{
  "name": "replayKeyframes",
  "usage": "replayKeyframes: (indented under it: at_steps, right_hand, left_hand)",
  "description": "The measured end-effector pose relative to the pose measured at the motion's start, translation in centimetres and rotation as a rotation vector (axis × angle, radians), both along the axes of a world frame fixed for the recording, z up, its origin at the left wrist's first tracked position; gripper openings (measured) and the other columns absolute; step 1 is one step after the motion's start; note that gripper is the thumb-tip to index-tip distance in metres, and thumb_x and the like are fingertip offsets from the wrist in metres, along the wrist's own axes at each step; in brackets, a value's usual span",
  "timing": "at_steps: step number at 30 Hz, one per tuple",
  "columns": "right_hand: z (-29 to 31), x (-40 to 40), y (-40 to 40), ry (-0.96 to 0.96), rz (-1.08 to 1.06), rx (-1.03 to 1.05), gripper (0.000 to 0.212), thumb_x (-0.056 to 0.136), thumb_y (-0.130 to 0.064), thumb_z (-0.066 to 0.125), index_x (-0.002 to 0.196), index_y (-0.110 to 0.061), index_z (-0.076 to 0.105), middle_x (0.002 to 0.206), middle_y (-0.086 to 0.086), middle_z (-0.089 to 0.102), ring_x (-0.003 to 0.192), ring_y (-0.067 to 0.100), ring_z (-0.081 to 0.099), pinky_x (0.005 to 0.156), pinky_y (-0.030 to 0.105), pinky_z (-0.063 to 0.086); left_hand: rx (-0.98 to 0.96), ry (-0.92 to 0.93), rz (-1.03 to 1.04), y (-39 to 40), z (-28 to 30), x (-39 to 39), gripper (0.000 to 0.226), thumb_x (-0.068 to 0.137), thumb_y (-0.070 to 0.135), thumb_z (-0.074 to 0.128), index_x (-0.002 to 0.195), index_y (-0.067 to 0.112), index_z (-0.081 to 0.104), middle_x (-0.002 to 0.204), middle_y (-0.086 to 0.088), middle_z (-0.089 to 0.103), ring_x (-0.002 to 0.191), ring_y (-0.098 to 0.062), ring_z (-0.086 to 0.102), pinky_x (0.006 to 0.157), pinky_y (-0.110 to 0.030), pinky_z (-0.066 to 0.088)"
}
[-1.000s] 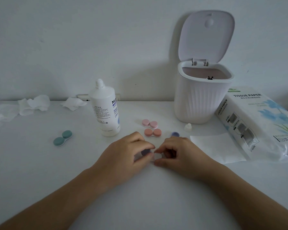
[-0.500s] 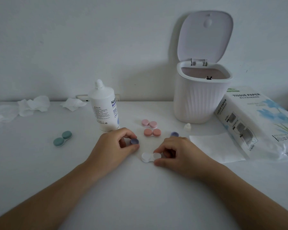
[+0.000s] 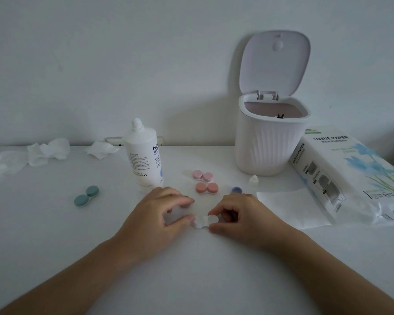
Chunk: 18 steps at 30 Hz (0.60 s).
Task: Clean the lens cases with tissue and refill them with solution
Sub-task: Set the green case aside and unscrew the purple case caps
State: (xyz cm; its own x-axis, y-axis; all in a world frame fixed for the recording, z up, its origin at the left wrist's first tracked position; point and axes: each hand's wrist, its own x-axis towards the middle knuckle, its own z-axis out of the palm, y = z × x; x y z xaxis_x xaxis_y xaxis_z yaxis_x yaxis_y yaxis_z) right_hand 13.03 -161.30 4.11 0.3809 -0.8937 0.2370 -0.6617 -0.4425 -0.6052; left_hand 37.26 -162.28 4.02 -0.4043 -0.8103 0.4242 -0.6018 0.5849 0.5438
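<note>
Left hand (image 3: pixel 155 214) back beside white lens case (image 3: pixel 204 221), purple cap gone from its curled fingers, right hand (image 3: pixel 237 214) pinching the case's right well, near solution bottle (image 3: pixel 145 160).

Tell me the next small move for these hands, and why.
Probably pick up the flat tissue with the left hand and wipe the wells. The white lens case lies with both wells uncapped, its right end pinched by the right hand. One purple cap lies behind that hand, and the left fingers hold nothing visible.
</note>
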Motion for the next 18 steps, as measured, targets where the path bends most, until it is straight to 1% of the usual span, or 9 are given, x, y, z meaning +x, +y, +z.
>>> replayKeyframes:
  at_steps: [2, 4, 8, 12, 15, 17, 18]
  right_hand:
    - [-0.02, 0.01, 0.0, -0.008, -0.001, -0.002, 0.02, 0.078, -0.034, 0.082, 0.093, -0.023, 0.077, 0.062, -0.015, 0.053, 0.063, 0.005, 0.052, 0.058, 0.013, 0.038]
    - [-0.09, 0.0, 0.06, -0.006, 0.0, -0.009, 0.021, 0.078, -0.036, 0.082, 0.095, -0.024, 0.077, 0.063, -0.015, 0.053, 0.064, 0.004, 0.052, 0.058, 0.012, 0.037]
    - [-0.14, -0.04, 0.12, 0.012, 0.015, -0.03, 0.022, 0.079, -0.039, 0.081, 0.097, -0.026, 0.077, 0.065, -0.016, 0.053, 0.067, 0.005, 0.053, 0.06, 0.013, 0.037]
    - [-0.17, 0.0, 0.08, 0.006, 0.034, -0.049, 0.022, 0.079, -0.039, 0.08, 0.097, -0.026, 0.077, 0.066, -0.019, 0.052, 0.067, 0.003, 0.053, 0.061, 0.011, 0.037]
    - [-0.26, -0.01, 0.07, 0.017, 0.037, -0.06, 0.022, 0.079, -0.041, 0.079, 0.098, -0.029, 0.077, 0.067, -0.018, 0.053, 0.068, 0.003, 0.053, 0.061, 0.01, 0.037]
    - [-0.22, 0.03, 0.17, 0.031, 0.03, -0.071, 0.025, 0.08, -0.043, 0.077, 0.101, -0.029, 0.076, 0.068, -0.019, 0.053, 0.069, 0.003, 0.054, 0.063, 0.012, 0.038]
    - [-0.07, 0.03, 0.3, 0.04, 0.028, -0.087, 0.028, 0.08, -0.045, 0.077, 0.103, -0.028, 0.076, 0.069, -0.018, 0.055, 0.069, 0.004, 0.055, 0.063, 0.014, 0.041]
  left_hand:
    - [0.089, -0.012, -0.05, 0.52, -0.22, 0.03, 0.032, 0.079, 0.042, 0.075, 0.108, 0.028, 0.076, 0.098, 0.024, 0.063, 0.097, 0.002, 0.054, 0.079, -0.008, 0.039]
    - [0.136, -0.037, -0.072, 0.52, -0.39, -0.05, 0.035, 0.078, 0.042, 0.079, 0.11, 0.029, 0.075, 0.099, 0.023, 0.062, 0.104, 0.003, 0.054, 0.08, -0.009, 0.039]
    - [0.182, -0.063, -0.066, 0.15, -0.41, -0.3, 0.035, 0.078, 0.039, 0.084, 0.111, 0.031, 0.075, 0.098, 0.023, 0.062, 0.105, 0.001, 0.053, 0.08, -0.011, 0.04]
    - [0.209, -0.056, -0.073, 0.0, -0.48, -0.71, 0.029, 0.078, 0.037, 0.084, 0.106, 0.032, 0.077, 0.096, 0.027, 0.06, 0.112, 0.009, 0.049, 0.082, -0.006, 0.034]
    - [0.234, -0.028, -0.073, -0.14, -0.51, -0.76, 0.023, 0.078, 0.035, 0.085, 0.099, 0.033, 0.079, 0.094, 0.027, 0.061, 0.111, 0.008, 0.05, 0.081, -0.005, 0.034]
    - [0.248, -0.019, -0.07, -0.16, -0.52, -0.77, 0.021, 0.077, 0.034, 0.085, 0.097, 0.034, 0.079, 0.099, 0.029, 0.06, 0.113, 0.009, 0.05, 0.081, -0.004, 0.033]
    - [0.25, -0.021, -0.068, -0.17, -0.54, -0.79, 0.021, 0.077, 0.035, 0.085, 0.097, 0.034, 0.079, 0.101, 0.03, 0.059, 0.112, 0.01, 0.05, 0.08, -0.004, 0.033]
